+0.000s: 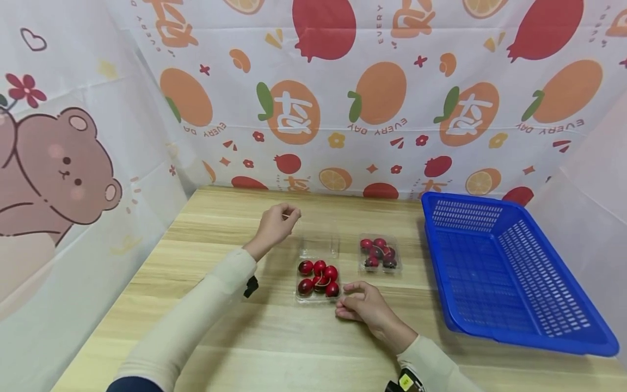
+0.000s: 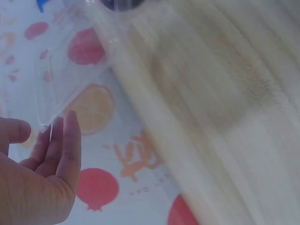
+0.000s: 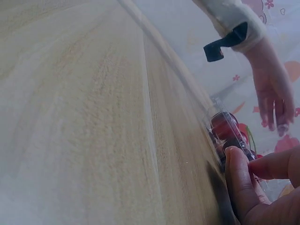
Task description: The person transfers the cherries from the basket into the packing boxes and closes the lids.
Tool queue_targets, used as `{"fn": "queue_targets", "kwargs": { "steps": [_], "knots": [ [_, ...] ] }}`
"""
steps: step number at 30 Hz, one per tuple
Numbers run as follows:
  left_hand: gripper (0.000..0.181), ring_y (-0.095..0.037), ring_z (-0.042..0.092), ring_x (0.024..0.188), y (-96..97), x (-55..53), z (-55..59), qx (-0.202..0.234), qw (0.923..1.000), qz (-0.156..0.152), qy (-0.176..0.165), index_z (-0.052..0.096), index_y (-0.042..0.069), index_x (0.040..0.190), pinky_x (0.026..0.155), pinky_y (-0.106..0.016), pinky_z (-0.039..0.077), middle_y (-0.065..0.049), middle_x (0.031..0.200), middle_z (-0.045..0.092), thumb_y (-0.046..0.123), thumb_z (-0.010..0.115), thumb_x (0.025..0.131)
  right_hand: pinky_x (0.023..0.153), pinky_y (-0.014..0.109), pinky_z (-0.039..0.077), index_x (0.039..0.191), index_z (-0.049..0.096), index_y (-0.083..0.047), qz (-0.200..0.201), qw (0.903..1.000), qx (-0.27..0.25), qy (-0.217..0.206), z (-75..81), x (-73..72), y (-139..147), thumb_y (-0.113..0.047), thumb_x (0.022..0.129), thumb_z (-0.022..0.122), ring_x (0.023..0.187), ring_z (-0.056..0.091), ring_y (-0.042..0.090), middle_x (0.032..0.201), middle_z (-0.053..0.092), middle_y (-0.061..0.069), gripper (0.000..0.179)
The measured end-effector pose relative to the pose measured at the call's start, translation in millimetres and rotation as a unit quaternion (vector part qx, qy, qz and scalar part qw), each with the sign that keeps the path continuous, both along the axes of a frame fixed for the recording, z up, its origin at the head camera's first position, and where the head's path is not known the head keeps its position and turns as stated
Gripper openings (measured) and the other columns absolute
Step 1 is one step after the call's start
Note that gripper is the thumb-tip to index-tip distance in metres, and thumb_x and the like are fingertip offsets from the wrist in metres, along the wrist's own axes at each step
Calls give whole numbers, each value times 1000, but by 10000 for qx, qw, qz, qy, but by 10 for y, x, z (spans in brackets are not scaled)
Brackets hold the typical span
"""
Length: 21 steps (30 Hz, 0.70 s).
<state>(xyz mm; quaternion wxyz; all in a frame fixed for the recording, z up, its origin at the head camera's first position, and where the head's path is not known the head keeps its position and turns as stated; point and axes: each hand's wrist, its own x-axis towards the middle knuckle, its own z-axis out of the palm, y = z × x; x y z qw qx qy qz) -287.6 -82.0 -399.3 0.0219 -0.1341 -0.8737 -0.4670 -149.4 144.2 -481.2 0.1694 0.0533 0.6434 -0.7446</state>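
Note:
A clear plastic box [image 1: 297, 298] of dark red cherries [image 1: 319, 279] sits on the table with its see-through lid [image 1: 319, 246] raised at the back. My left hand [image 1: 276, 226] is at the lid's left far edge; in the left wrist view its fingertips touch a corner of the lid, the thumb standing apart. At the box's near right corner, my right hand [image 1: 369, 309] holds the edge between thumb and fingers. In the right wrist view, the right thumb and forefinger [image 3: 272, 166] partly hide the cherries. Another clear box of cherries [image 1: 378, 253] stands to the right.
A large blue plastic basket [image 1: 514, 340] with slotted walls stands at the right of the wooden table [image 1: 235, 337]. Behind the table hangs a fruit-print cloth [image 1: 338, 98]; a cloth with a bear [image 1: 68, 169] hangs on the left.

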Motion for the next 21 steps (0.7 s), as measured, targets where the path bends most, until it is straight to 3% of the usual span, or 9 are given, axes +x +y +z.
{"fn": "queue_targets", "kwargs": {
  "steps": [7,14,17,21],
  "knots": [
    [25,-26,67,85,-37,222,72,37,9987,-73,495,69,5,99,65,-30,57,-12,94,70,22,51,100,74,30,62,123,37,12,-100,9998,-137,-73,-6,0,-15,6,93,54,71,69,16,83,67,11,35],
    [21,-23,68,87,-95,465,75,-21,9984,-279,482,70,7,98,69,-32,59,-9,93,71,24,58,97,75,31,61,124,37,12,-126,9998,-144,-57,-14,2,-12,6,92,53,72,69,17,84,67,13,36],
    [16,-19,69,86,-116,547,63,-109,9970,-563,528,70,10,96,69,-31,58,-5,92,72,24,63,94,76,31,61,124,37,12,-137,9998,-131,-76,-23,-5,-4,6,92,53,73,69,17,85,67,13,37],
    [16,-17,68,90,-184,629,8,-318,9898,-1243,627,69,11,101,74,-29,60,-4,97,71,23,67,91,77,31,61,126,38,12,-146,9997,-142,-145,-37,-18,10,6,92,53,74,70,18,87,67,14,38]
  ]
}}
